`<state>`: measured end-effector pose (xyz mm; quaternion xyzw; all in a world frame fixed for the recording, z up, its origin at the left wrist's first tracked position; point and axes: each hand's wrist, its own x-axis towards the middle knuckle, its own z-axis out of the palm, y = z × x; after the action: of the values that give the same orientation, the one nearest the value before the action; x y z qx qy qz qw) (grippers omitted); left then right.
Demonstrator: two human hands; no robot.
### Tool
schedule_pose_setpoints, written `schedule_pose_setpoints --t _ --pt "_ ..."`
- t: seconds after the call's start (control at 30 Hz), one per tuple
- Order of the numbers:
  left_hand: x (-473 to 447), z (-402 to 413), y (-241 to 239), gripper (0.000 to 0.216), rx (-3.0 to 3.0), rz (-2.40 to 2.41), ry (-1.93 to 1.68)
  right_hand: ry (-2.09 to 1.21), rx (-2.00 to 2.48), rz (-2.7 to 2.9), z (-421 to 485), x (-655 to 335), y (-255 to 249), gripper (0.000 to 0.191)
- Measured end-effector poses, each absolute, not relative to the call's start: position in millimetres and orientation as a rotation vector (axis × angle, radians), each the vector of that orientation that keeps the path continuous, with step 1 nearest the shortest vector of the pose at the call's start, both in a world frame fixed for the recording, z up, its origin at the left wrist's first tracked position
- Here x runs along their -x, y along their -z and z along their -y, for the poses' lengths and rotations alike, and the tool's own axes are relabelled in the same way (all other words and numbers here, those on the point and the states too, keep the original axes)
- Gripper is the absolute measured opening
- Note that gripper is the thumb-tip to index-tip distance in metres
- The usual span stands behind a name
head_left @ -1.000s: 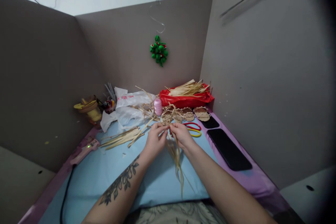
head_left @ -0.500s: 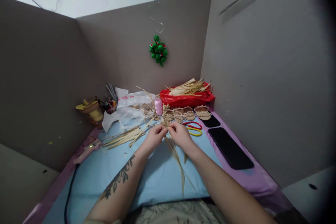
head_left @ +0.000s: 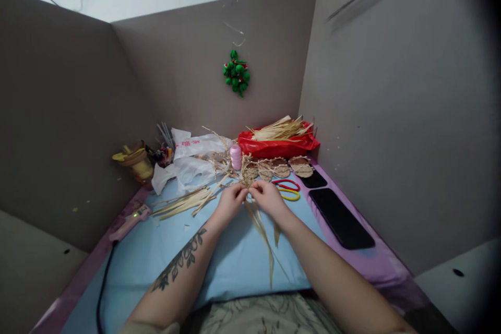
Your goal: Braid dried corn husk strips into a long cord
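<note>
Right now you are pinching a straw piece (head_left: 248,186) between your left hand (head_left: 230,202) and your right hand (head_left: 269,199), with the fingertips of both closing narrowly on it. You are holding it over the far middle of the blue mat (head_left: 156,255), and its loose strips (head_left: 266,237) are trailing toward you. Scissors (head_left: 288,191) are lying just beside your right hand, and a pink spool (head_left: 235,156) is standing behind.
</note>
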<state>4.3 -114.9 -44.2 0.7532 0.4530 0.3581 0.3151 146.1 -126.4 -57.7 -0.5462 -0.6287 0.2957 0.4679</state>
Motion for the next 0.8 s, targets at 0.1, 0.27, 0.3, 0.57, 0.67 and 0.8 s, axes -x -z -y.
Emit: schedule_pose_setpoints --t 0.1,0.27,0.3,0.57,0.67,0.8 --pt "-5.8 117.5 45.5 0.024 -1.980 -1.224 -0.966 -0.621 1.363 1.553 128.1 -143.6 57.4 0.011" --pt "-6.8 120.7 43.9 0.028 -1.830 -1.134 -0.981 -0.895 1.200 1.449 125.3 -147.2 54.7 0.016" --pt "-6.5 120.9 43.0 0.028 -1.808 -1.120 -0.995 -0.986 1.152 1.421 124.6 -149.5 53.5 0.018" --pt "-5.1 123.1 38.8 0.027 -1.766 -1.112 -1.022 -1.186 1.061 1.352 122.5 -164.8 51.3 0.018" --pt "-4.3 122.2 40.4 0.027 -1.709 -1.102 -1.051 -1.193 1.063 1.383 121.5 -166.8 51.5 0.021" --pt "4.1 112.2 42.6 0.032 -1.463 -1.021 -1.153 -1.140 1.204 1.353 117.1 -176.8 51.2 0.028"
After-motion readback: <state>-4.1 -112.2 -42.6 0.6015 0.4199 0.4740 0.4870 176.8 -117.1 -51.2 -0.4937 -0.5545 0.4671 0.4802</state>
